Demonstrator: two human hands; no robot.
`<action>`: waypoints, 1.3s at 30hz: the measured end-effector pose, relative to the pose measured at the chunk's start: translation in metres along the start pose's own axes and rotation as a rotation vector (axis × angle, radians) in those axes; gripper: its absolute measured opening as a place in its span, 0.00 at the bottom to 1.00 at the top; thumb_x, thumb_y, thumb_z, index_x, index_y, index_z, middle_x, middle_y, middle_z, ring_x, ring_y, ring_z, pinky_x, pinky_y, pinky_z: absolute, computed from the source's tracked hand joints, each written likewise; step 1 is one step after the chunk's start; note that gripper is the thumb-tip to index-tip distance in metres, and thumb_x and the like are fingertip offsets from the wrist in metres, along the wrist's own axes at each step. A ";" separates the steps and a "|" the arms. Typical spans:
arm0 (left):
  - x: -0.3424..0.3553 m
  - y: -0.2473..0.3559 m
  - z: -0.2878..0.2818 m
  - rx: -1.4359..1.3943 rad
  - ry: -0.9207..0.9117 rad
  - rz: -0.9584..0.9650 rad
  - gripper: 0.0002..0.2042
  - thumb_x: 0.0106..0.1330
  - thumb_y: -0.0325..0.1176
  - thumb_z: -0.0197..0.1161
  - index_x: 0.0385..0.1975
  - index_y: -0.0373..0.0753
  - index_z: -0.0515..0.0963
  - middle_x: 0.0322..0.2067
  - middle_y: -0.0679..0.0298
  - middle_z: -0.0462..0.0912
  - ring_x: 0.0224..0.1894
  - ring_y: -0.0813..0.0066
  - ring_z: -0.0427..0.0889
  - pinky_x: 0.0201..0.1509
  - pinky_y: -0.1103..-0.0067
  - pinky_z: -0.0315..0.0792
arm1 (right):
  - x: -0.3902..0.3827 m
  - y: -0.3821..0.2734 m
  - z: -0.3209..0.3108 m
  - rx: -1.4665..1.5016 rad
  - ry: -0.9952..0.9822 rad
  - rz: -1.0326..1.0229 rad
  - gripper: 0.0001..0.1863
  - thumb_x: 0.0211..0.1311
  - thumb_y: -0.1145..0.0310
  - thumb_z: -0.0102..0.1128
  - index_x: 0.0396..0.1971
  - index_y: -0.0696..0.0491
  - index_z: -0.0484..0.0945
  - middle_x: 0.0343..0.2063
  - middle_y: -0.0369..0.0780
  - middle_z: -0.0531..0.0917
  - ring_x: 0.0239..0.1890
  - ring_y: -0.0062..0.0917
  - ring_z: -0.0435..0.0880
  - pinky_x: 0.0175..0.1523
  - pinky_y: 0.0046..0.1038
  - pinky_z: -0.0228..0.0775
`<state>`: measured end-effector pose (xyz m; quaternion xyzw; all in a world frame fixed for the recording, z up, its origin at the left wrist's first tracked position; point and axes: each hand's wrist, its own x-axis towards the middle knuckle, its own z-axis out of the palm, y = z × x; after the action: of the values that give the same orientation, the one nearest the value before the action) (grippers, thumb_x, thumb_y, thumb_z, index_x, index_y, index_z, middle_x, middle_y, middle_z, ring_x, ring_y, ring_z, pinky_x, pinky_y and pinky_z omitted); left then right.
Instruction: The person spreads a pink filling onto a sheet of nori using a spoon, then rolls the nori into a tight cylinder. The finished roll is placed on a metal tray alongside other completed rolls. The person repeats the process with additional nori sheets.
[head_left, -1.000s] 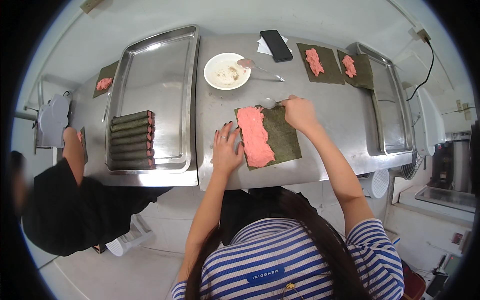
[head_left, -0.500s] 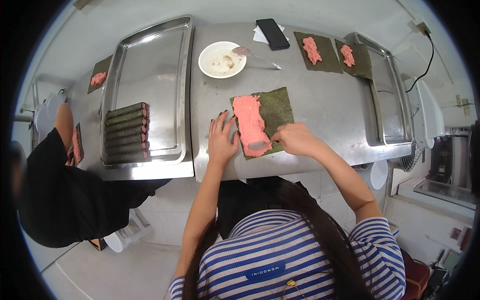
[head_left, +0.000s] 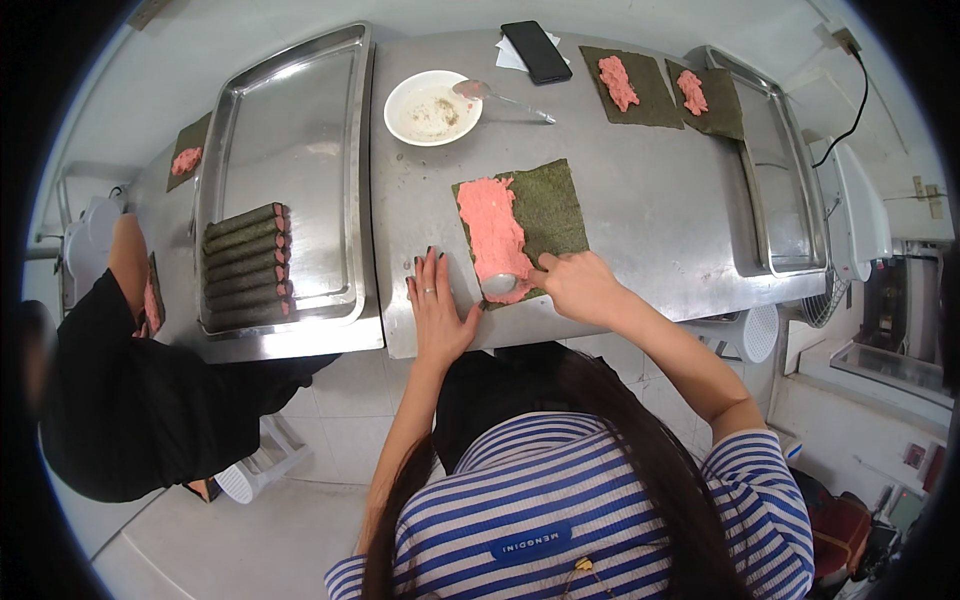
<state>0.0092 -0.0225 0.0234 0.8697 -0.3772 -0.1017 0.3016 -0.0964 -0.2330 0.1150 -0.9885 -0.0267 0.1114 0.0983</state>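
A dark green nori sheet [head_left: 553, 210] lies on the steel table in front of me. Pink minced paste [head_left: 490, 230] covers its left half in a thick band. My right hand [head_left: 578, 287] is closed around a spoon [head_left: 500, 284], whose bowl presses on the paste near the sheet's near end. The spoon's handle is mostly hidden by my fingers. My left hand [head_left: 437, 308] rests flat on the table, fingers spread, with its thumb by the sheet's near left corner.
A white bowl [head_left: 433, 128] with a second spoon [head_left: 510, 101] stands beyond the sheet, near a black phone [head_left: 536, 52]. Nori rolls [head_left: 245, 262] lie in a metal tray [head_left: 300, 130] at left. Two nori sheets with paste lie far right by another tray [head_left: 790, 225]. A co-worker stands at left.
My left hand has shifted off the sheet's left edge, toward me, onto the table. The spoon has moved slightly within the paste's near end, and the view has shifted a little.
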 end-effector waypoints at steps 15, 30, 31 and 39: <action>0.004 0.003 0.003 0.059 -0.036 -0.044 0.48 0.46 0.38 0.69 0.67 0.31 0.48 0.70 0.51 0.46 0.73 0.48 0.41 0.72 0.53 0.36 | -0.010 0.042 0.016 -0.073 0.350 -0.055 0.14 0.49 0.73 0.54 0.38 0.50 0.82 0.28 0.34 0.76 0.29 0.29 0.79 0.32 0.31 0.73; 0.001 0.001 0.002 0.050 -0.017 -0.034 0.48 0.47 0.38 0.70 0.67 0.32 0.48 0.70 0.52 0.46 0.73 0.49 0.42 0.73 0.54 0.37 | -0.030 -0.016 0.009 0.048 0.190 0.246 0.15 0.47 0.75 0.54 0.39 0.55 0.78 0.28 0.42 0.77 0.27 0.36 0.83 0.28 0.36 0.74; 0.002 0.002 0.003 0.054 -0.020 -0.038 0.48 0.47 0.38 0.70 0.67 0.32 0.48 0.70 0.52 0.46 0.73 0.49 0.42 0.73 0.54 0.37 | -0.034 -0.019 0.011 0.054 0.225 0.298 0.15 0.47 0.75 0.54 0.39 0.55 0.78 0.28 0.43 0.77 0.26 0.36 0.83 0.27 0.36 0.74; 0.003 0.001 0.004 0.063 -0.018 -0.029 0.48 0.47 0.38 0.69 0.67 0.31 0.48 0.70 0.52 0.47 0.72 0.49 0.42 0.73 0.54 0.38 | -0.040 -0.038 0.058 -0.022 0.291 0.383 0.18 0.49 0.71 0.54 0.43 0.57 0.74 0.31 0.42 0.75 0.25 0.31 0.82 0.26 0.32 0.76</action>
<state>0.0091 -0.0268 0.0206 0.8831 -0.3704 -0.1018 0.2693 -0.1498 -0.1882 0.0759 -0.9822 0.1744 -0.0160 0.0674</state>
